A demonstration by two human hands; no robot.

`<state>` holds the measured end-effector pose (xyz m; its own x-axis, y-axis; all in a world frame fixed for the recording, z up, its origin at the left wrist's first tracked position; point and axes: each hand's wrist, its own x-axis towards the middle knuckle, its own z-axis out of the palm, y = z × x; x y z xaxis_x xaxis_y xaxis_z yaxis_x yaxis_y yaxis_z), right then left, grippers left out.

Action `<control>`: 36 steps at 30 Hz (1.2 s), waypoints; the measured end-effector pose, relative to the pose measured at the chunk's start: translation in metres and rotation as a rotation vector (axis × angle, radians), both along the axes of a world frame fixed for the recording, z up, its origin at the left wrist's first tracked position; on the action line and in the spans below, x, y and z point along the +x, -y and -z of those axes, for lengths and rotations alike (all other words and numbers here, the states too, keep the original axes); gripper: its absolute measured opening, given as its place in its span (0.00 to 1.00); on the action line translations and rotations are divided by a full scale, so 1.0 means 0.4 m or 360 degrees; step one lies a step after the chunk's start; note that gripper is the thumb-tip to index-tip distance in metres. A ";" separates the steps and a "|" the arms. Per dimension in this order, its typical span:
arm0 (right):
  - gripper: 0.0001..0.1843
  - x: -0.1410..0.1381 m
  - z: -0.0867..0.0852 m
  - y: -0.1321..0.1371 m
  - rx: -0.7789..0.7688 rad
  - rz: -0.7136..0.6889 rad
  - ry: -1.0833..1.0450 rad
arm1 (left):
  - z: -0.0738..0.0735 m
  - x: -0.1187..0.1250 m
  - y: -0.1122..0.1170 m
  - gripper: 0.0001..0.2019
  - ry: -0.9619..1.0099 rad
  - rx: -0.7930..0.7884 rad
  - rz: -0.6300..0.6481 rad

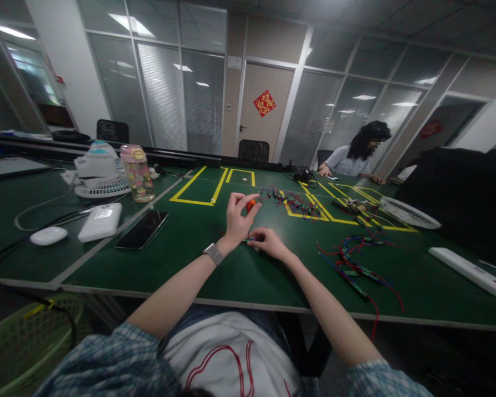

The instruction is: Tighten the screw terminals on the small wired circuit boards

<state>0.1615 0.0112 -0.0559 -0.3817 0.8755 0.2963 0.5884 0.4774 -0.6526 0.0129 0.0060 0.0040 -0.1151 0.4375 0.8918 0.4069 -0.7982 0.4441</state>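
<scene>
My left hand (236,220) is raised over the table's middle, its thumb and index finger curved and apart. A small orange-red object (251,204) shows in the gap between them; whether the hand touches it is unclear. Just below and to the right, my right hand (269,244) is closed, fingertips pinching a small green circuit board (248,240) that is mostly hidden. Beyond the hands lies a row of small wired circuit boards (295,203). To the right is a looser bunch of boards with red and blue wires (351,264).
On the left are a phone (143,229), a white power bank (100,222), a bottle (137,173) and a white fan (101,171). A long white bar (471,270) and another fan (409,212) lie right. Yellow tape (192,202) marks the green table. Another person (355,157) sits opposite.
</scene>
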 end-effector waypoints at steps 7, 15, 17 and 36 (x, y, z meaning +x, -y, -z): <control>0.11 0.000 0.005 -0.003 -0.0009 -0.0003 -0.0031 | 0.010 0.000 -0.012 0.15 0.0064 -0.0103 0.0168; 0.10 -0.001 0.004 -0.003 -0.0012 0.0001 -0.0009 | 0.004 -0.002 -0.005 0.11 0.0003 -0.0040 0.0035; 0.10 -0.001 0.004 -0.003 -0.0009 0.0001 -0.0005 | 0.003 -0.001 -0.004 0.10 0.0007 -0.0012 -0.0012; 0.11 -0.001 0.002 -0.001 -0.0015 0.0007 -0.0010 | -0.002 -0.001 -0.004 0.11 -0.0006 -0.0067 0.0024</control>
<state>0.1611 0.0117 -0.0565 -0.3758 0.8800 0.2905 0.5863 0.4685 -0.6609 0.0125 0.0074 0.0048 -0.1050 0.4764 0.8730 0.3969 -0.7848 0.4760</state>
